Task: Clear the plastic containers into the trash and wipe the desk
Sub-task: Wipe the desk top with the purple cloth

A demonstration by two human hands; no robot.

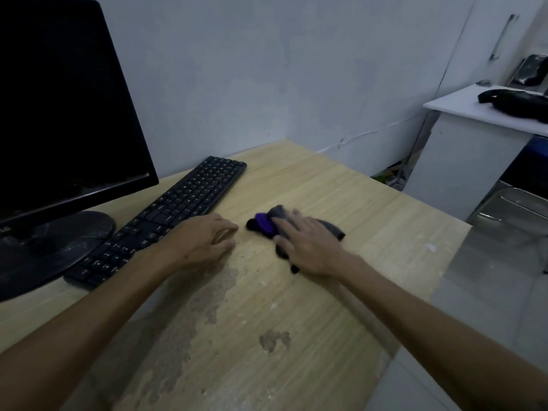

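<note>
Here the right hand [307,247] lies flat on a dark grey cloth [280,221], fingers spread and nearly straight, pressing it down onto the bench [341,185]. The cloth is bunched, with a purple patch showing at its left end, and it sits near the middle of the wooden top, just right of the keyboard [166,215]. The left hand [204,241] rests on the bench beside the keyboard's near edge, fingers loosely curled with the tips touching the wood, holding nothing. A small gap separates the two hands.

The bench is pale wood grain, worn to rough grey patches in front of the person. A black monitor [65,114] stands at the left on a dusty round base, its screen dark. Behind is a plain pale wall. To the right stands a white cabinet [462,143] with dark items on top, and a metal chair [513,209] beside it on a light floor.
</note>
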